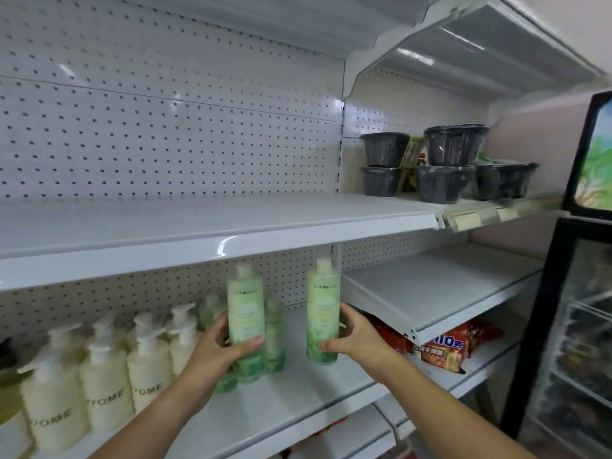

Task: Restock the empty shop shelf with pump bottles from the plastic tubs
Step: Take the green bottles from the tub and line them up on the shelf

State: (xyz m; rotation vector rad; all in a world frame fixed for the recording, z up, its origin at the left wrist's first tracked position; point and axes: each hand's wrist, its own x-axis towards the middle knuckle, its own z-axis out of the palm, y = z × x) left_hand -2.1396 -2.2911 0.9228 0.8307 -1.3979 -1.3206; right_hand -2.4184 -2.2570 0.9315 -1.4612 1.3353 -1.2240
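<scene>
- Left hand (pixel 218 349) grips left bottle (pixel 245 319) low on the body, thumb across the front, fingers behind; the low hold keeps it upright for setting down.
- Right hand (pixel 356 339) grips right bottle (pixel 323 313) the same way, just at 3 o'clock of the left one and apart from it.
- Both bottles sit at 6 o'clock of frame centre, over the shelf (pixel 298 395); blur hides whether their bases touch it.
- Judgement: one bottle per hand halves the trips, and both are aimed at the bare patch at 3 o'clock of the stocked rows.
- Green row (pixel 275 332) stands just behind the left bottle; same product grouped.
- Cream bottles (pixel 109 376) at 8 o'clock stand in tight rows, pump heads all facing one way.
- Held bottles: tall slim cylinders, translucent green plastic, pale labels, plain white caps, likely smooth and slick.
- Cream bottles: squat, opaque, rounded shoulders.
- Shelf and top shelf (pixel 198 220): glossy white painted metal, rolled front lip; pegboard (pixel 165 127) behind.
- Black bowls (pixel 447 160) at 2 o'clock, stacked, film-wrapped; snack packs (pixel 443 349) at 4 o'clock, crinkly red.
- Tubs not in view.
</scene>
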